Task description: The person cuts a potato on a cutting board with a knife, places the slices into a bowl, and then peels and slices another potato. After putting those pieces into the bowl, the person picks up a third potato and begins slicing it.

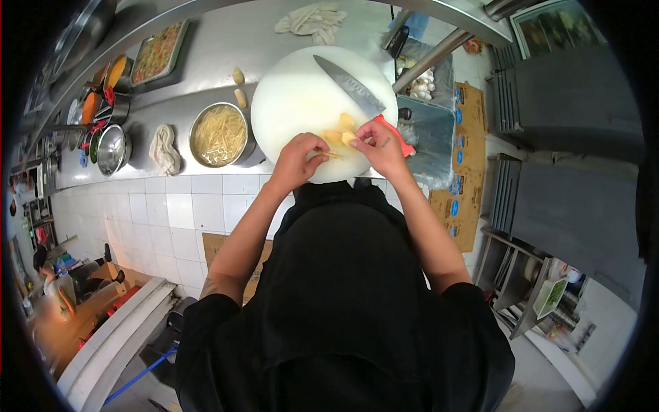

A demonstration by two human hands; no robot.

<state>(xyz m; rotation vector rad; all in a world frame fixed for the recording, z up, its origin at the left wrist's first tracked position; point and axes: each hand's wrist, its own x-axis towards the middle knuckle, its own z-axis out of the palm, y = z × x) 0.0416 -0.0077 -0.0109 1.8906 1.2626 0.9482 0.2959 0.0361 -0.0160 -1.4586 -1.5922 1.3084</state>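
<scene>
On the round white cutting board (288,89), several pale yellow slices (332,136) that look like potato lie loosely grouped near the front edge. My right hand (382,146) pinches one potato slice (349,138) between thumb and fingers. Opposite it, my left hand (299,162) is closed around thin pale strips (332,154) at its fingertips. A large knife (351,84) with a red handle rests across the board's right side, its handle partly behind my right hand. To the left, a metal bowl (249,152) holds many fine pale shreds in liquid.
Two pale peeled chunks (240,98) sit left of the board. White cloths (165,150) lie on the steel counter (206,51). A tray of chopped food (158,53) and metal pots stand farther left. Lined bins (429,141) and flattened cardboard (470,165) are at right.
</scene>
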